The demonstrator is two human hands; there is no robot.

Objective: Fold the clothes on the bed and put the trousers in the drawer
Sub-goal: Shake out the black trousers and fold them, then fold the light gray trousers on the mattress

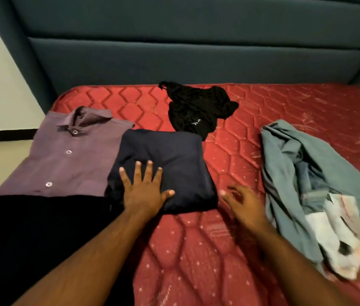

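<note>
- Your left hand (144, 191) lies flat on the folded navy garment (165, 168), fingers spread and straight, palm pressing its near-left corner; nothing is grasped.
- Your right hand (244, 204) hovers just off the navy bundle's near-right corner, at about 3 o'clock from your left hand, fingers loosely spread and slightly blurred, holding nothing.
- The navy bundle sits mid-mattress (196, 261), squared into a neat block; whether it is the trousers, I cannot tell.
- At 9 o'clock of it lies the folded purple shirt (68, 155), buttoned, collar away from you, its right edge tucked under the navy bundle.
- At 12 o'clock, a crumpled black garment (196, 107) lies unfolded, just touching the bundle's far corner.
- Out at 3 o'clock, well apart, a rumpled blue-grey garment (296, 168) lies in a heap with pale stained cloth (337, 235) on its near end.
- A dark cloth (31, 239) covers the near-left corner.
- The teal padded headboard (185, 51) stands behind.
</note>
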